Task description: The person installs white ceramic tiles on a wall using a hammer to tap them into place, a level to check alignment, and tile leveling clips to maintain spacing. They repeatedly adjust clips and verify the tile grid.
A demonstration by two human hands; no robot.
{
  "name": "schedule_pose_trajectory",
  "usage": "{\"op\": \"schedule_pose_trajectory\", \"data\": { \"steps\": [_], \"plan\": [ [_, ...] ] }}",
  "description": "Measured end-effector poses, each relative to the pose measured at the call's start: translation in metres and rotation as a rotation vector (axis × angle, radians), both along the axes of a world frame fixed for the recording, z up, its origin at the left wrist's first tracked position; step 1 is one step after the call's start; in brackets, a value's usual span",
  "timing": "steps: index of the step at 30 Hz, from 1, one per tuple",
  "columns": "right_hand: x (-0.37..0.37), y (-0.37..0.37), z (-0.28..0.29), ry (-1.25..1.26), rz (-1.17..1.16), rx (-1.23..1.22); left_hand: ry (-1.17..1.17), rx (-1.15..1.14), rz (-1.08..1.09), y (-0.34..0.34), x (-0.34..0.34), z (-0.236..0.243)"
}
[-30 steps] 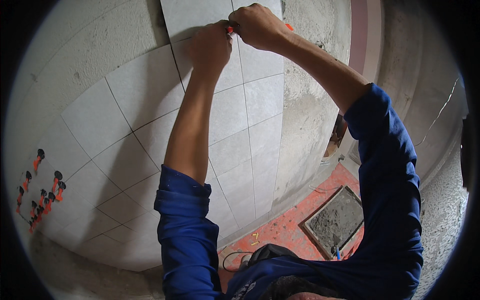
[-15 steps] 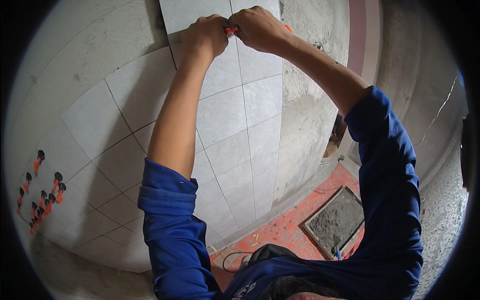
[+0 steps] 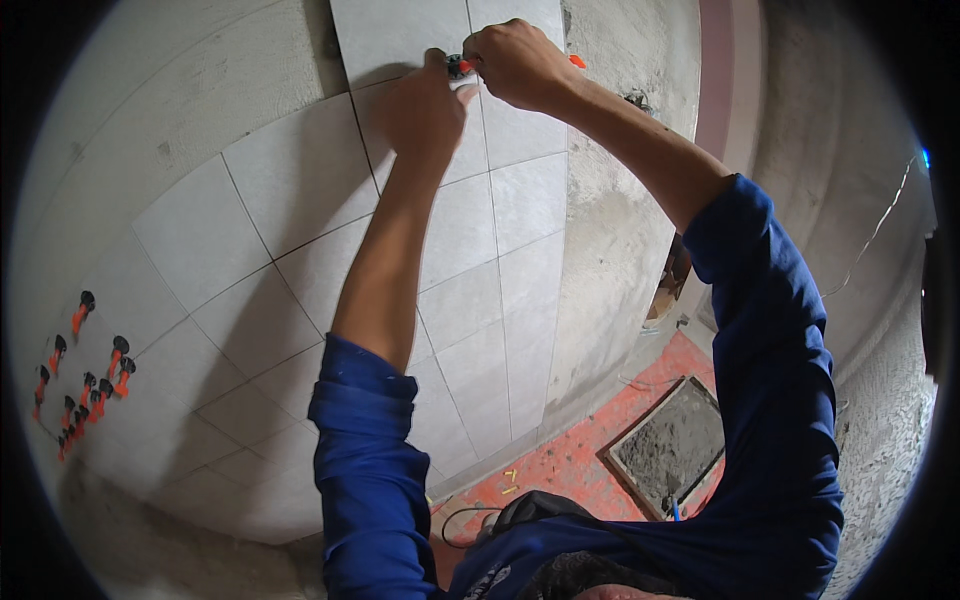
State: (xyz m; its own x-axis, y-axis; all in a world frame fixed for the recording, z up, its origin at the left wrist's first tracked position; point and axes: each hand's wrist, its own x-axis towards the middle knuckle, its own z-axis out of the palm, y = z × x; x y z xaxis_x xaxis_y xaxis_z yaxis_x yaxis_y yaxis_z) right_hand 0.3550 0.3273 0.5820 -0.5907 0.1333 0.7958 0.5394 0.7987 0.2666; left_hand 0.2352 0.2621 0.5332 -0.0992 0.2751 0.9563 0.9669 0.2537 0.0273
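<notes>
High on the tiled wall, my right hand [image 3: 520, 65] is closed on the red handle of a tile leveller [image 3: 457, 67], whose round black base sits at a joint between grey tiles [image 3: 400, 30]. Just left of it is my left hand [image 3: 425, 110], slightly smeared by motion. Its thumb and a raised finger stand apart, with nothing seen between them. Part of its fingers is hidden behind the hand. The red end of another piece [image 3: 577, 61] shows past my right wrist, at the tiles' right edge.
Several red-and-black tile levellers [image 3: 100, 395] stick out of the tiles at the far left. Bare cement wall [image 3: 610, 220] borders the tiles on the right. Below, a framed tray of grey mortar [image 3: 665, 450] lies on a red floor sheet [image 3: 560, 460], with small yellow pieces [image 3: 510, 490] nearby.
My left hand has come away from the tile leveller, down and slightly right, uncovering its black base. My right hand stays on the red handle, nearly in place.
</notes>
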Motion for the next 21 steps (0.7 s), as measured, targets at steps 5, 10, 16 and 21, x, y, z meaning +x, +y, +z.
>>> {"op": "schedule_pose_trajectory", "data": {
  "steps": [5, 10, 16, 21],
  "plan": [
    [0.001, -0.003, 0.001, 0.0, 0.048, 0.012, -0.197, -0.015, 0.013, 0.015, 0.011, 0.007],
    [0.001, -0.002, 0.0, 0.018, 0.069, -0.01, -0.191, 0.03, 0.039, 0.021, 0.013, 0.005],
    [0.001, -0.002, 0.001, 0.013, 0.077, -0.01, -0.082, 0.041, -0.041, 0.025, 0.004, 0.0],
    [0.002, -0.004, 0.0, 0.011, 0.062, -0.008, 0.036, -0.065, -0.134, 0.016, -0.016, 0.016]
  ]
}}
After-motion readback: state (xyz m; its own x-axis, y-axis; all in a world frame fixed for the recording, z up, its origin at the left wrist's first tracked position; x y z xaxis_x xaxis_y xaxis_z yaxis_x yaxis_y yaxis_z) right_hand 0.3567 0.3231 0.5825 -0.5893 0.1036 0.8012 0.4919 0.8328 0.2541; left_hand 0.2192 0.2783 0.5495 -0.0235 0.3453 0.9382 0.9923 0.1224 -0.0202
